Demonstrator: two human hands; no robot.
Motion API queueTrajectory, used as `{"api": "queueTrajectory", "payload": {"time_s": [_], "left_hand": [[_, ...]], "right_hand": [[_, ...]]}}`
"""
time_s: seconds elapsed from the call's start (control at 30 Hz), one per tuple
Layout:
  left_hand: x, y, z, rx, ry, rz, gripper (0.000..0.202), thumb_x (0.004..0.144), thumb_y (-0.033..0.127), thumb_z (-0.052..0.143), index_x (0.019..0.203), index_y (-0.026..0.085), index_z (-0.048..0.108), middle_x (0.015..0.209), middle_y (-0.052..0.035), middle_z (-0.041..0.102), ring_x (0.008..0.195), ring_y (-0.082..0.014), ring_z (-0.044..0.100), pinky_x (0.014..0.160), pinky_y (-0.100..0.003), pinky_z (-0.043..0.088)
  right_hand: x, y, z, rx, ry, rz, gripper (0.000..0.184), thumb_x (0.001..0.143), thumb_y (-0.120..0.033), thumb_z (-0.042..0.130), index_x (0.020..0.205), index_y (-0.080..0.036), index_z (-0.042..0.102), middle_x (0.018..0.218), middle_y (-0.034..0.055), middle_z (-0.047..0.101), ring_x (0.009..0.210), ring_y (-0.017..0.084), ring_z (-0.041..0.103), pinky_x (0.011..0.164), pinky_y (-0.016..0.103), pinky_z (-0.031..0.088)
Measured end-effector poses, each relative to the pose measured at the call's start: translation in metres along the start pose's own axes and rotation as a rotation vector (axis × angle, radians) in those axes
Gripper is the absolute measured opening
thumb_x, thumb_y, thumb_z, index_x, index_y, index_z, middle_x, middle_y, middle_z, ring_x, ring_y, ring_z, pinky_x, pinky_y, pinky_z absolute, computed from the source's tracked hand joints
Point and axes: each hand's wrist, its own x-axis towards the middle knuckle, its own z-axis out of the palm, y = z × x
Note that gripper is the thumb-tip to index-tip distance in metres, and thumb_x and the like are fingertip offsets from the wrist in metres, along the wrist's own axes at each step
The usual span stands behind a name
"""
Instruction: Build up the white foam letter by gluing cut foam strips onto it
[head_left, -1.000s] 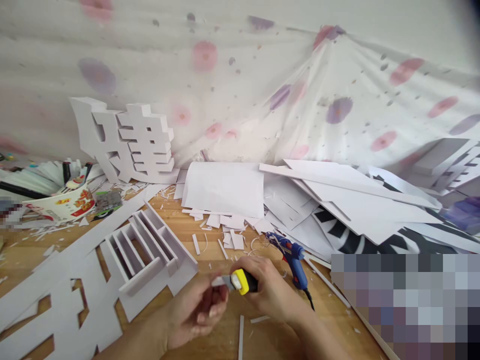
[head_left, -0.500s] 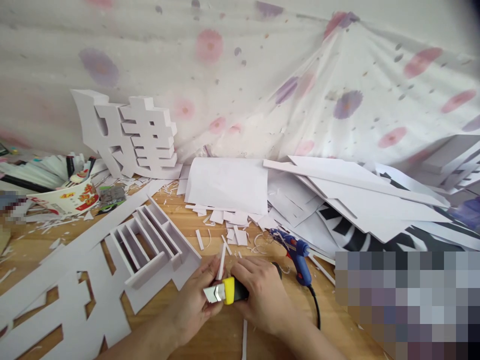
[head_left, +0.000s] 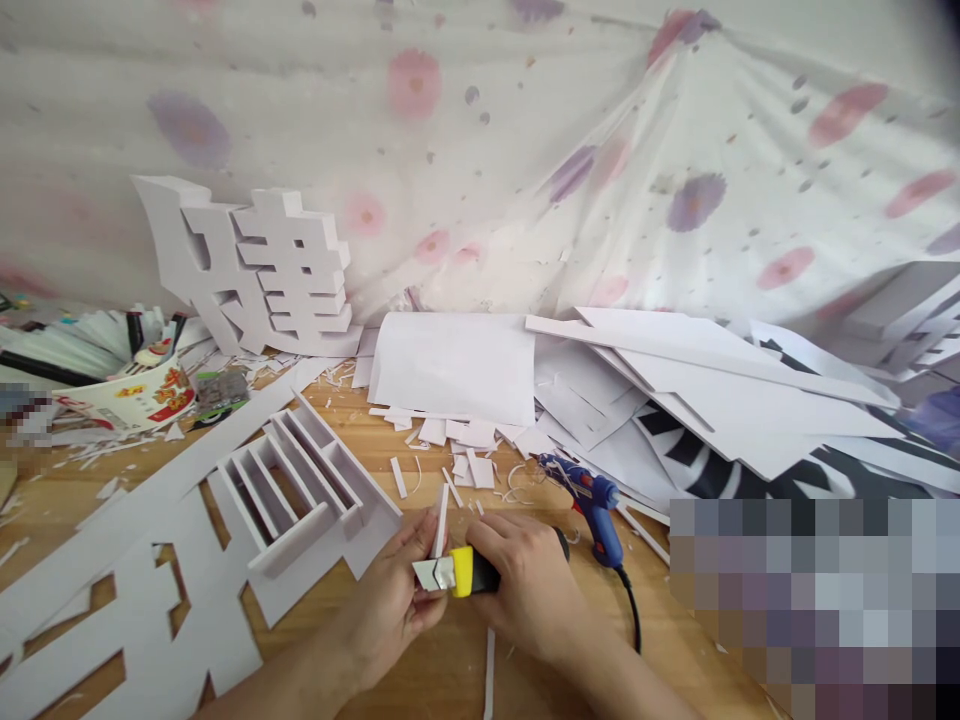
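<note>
My left hand (head_left: pixel 401 590) is closed on a small white foam board strip (head_left: pixel 441 520), which sticks up from between the thumb and fingers. My right hand (head_left: pixel 525 575) grips a yellow and black utility knife (head_left: pixel 463 572). Its blade points left and lies across the lower end of the strip, close to my left fingers; whether it touches the board I cannot tell. Left of my hands lies a white foam board cut-out character (head_left: pixel 202 610), with upright strips (head_left: pixel 289 480) standing on one part of it. A blue glue gun (head_left: pixel 600 520) rests to the right, its black cord running toward me.
A finished white 3D character (head_left: pixel 292 265) leans against the flowered plastic sheet (head_left: pixel 465 140). A paper bowl (head_left: pixel 127 395) stands at the left. Stacked white boards (head_left: pixel 697 375) cover the back right. Scraps (head_left: pixel 472 435) litter the middle, and a thin strip (head_left: pixel 490 675) lies in front.
The knife has shifted slightly right and up, with its blade drawn back a little from my left palm. Both hands keep their holds, and the view has tilted very slightly.
</note>
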Motion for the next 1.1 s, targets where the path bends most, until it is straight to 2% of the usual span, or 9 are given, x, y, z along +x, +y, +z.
{"api": "queueTrajectory", "payload": {"time_s": [0.2, 0.33, 0.43, 0.6, 0.83, 1.1], "left_hand": [[0.0022, -0.0023, -0.0032, -0.01, -0.068, 0.025, 0.034, 0.067, 0.033, 0.071, 0.063, 0.017, 0.041, 0.052, 0.0086, 0.029, 0.043, -0.0027, 0.02, 0.039, -0.016, 0.011], [0.0026, -0.0034, -0.0037, -0.083, -0.042, -0.038, 0.028, 0.068, 0.024, 0.069, 0.066, 0.017, 0.041, 0.053, 0.0089, 0.03, 0.042, -0.0016, 0.023, 0.039, -0.014, 0.016], [0.0007, -0.0018, -0.001, -0.097, -0.043, -0.06, 0.029, 0.068, 0.025, 0.069, 0.066, 0.017, 0.041, 0.053, 0.0087, 0.032, 0.04, -0.0011, 0.023, 0.038, -0.013, 0.017], [-0.0029, 0.0017, 0.0043, -0.076, -0.077, -0.023, 0.032, 0.067, 0.028, 0.07, 0.062, 0.016, 0.041, 0.051, 0.0087, 0.031, 0.039, -0.0014, 0.023, 0.035, -0.013, 0.018], [-0.0017, -0.0007, 0.0014, -0.125, -0.13, -0.006, 0.028, 0.072, 0.028, 0.068, 0.063, 0.016, 0.044, 0.053, 0.0083, 0.032, 0.04, -0.0015, 0.026, 0.035, -0.012, 0.022], [-0.0055, 0.0014, 0.0047, -0.115, -0.119, -0.009, 0.03, 0.066, 0.027, 0.072, 0.061, 0.015, 0.044, 0.052, 0.0083, 0.034, 0.04, -0.0012, 0.026, 0.035, -0.011, 0.022]], "right_hand": [[-0.0009, 0.0004, 0.003, -0.026, 0.04, 0.027, 0.015, 0.054, -0.01, 0.047, 0.064, -0.021, 0.046, 0.064, -0.0019, 0.057, 0.058, 0.014, 0.049, 0.052, 0.025, 0.023], [-0.0015, 0.0005, 0.0042, -0.009, 0.073, 0.028, 0.014, 0.054, -0.009, 0.047, 0.062, -0.02, 0.044, 0.062, -0.0022, 0.056, 0.057, 0.013, 0.048, 0.052, 0.025, 0.022], [-0.0013, 0.0016, 0.0035, 0.017, 0.071, 0.007, 0.014, 0.054, -0.01, 0.047, 0.062, -0.02, 0.042, 0.062, -0.0023, 0.055, 0.057, 0.013, 0.046, 0.052, 0.024, 0.021], [-0.0005, 0.0025, 0.0025, 0.055, 0.052, 0.026, 0.014, 0.054, -0.01, 0.047, 0.062, -0.02, 0.041, 0.063, -0.0025, 0.055, 0.058, 0.013, 0.046, 0.053, 0.025, 0.022], [-0.0014, 0.0035, 0.0038, 0.097, 0.04, 0.028, 0.014, 0.056, -0.012, 0.049, 0.062, -0.02, 0.04, 0.062, -0.0026, 0.053, 0.058, 0.013, 0.045, 0.054, 0.024, 0.023], [-0.0004, 0.0052, 0.0018, 0.12, 0.027, 0.027, 0.015, 0.055, -0.012, 0.049, 0.062, -0.02, 0.039, 0.062, -0.0023, 0.053, 0.058, 0.013, 0.044, 0.054, 0.024, 0.022]]}}
